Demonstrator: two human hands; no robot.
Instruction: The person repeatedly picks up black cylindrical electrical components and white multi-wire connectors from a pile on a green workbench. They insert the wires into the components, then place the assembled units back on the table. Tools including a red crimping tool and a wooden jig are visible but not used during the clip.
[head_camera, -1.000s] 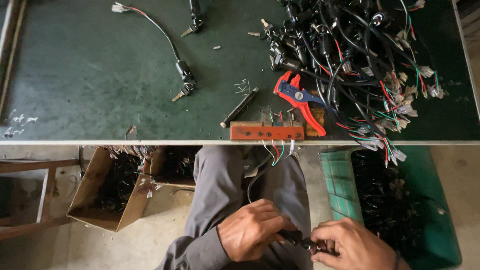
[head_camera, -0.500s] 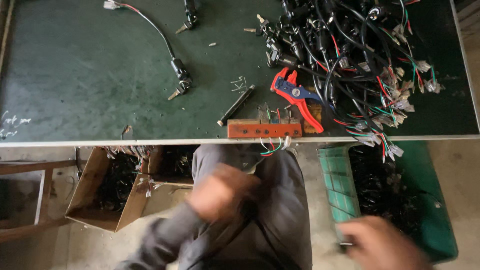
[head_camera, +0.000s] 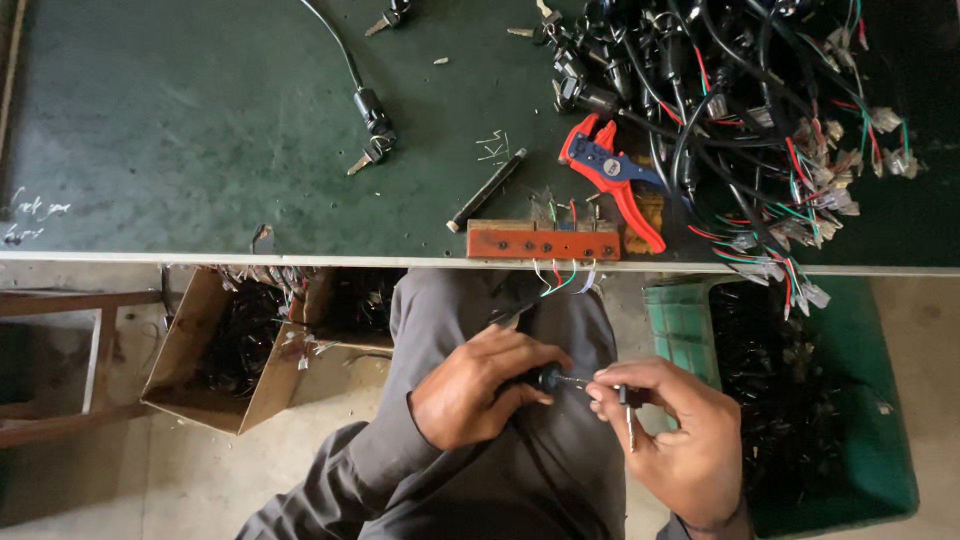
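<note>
My left hand (head_camera: 470, 392) is closed around a small black lock cylinder (head_camera: 548, 378) over my lap. My right hand (head_camera: 672, 440) pinches a metal key (head_camera: 577, 382) whose tip meets the cylinder; a second key (head_camera: 629, 422) dangles below the fingers. Both hands sit below the edge of the green workbench (head_camera: 200, 140). An orange terminal block (head_camera: 542, 241) with short coloured wires sits at the bench edge just above them.
A red and blue wire stripper (head_camera: 612, 174) lies by a big tangle of black wired switches (head_camera: 740, 90). A lock with cable and key (head_camera: 372, 120) and a black rod (head_camera: 486, 189) lie mid-bench. Cardboard box (head_camera: 210, 350) left, green crate (head_camera: 800, 400) right, both holding parts.
The hands flew apart half a second ago, the right one reaching toward the crate. Now they are together again over the lap, with a key at the cylinder.
</note>
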